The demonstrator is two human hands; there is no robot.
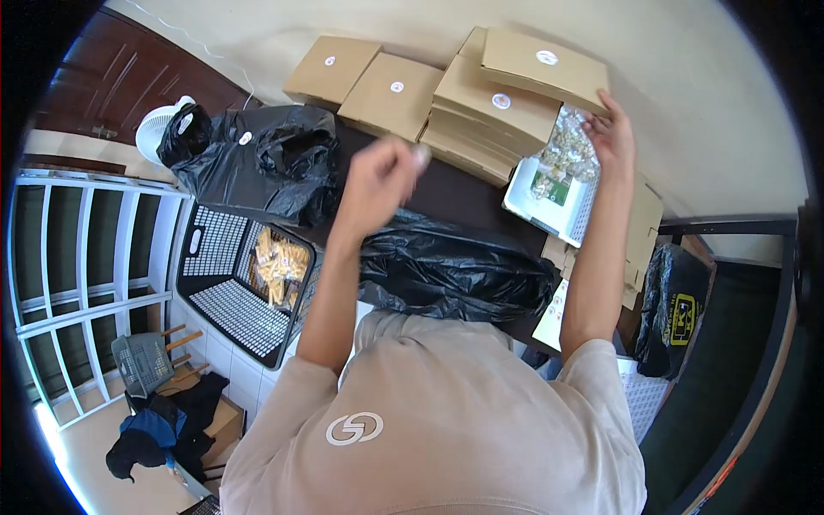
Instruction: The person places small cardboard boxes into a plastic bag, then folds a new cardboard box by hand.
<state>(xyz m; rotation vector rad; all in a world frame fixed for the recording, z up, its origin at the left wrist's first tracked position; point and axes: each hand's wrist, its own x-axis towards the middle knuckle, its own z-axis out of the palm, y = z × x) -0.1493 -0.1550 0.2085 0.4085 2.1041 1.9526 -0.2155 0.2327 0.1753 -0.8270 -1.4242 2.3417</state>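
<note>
The right hand's fingers clamp the topmost flat brown cardboard box, seemingly steadying it, while the left hand pinches a small, pale, blurred item, calling for careful placing.

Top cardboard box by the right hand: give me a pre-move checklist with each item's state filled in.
1. Right hand at the top cardboard box: ok, fingers at its near right corner.
2. Round label on its lid: ok, in place.
3. Lid down: ok, it looks closed.
4. Squared up with the labelled box below: not ok, it sits askew and juts out to the right.
5. Small item at the left hand identified: cannot tell, too blurred.
</note>
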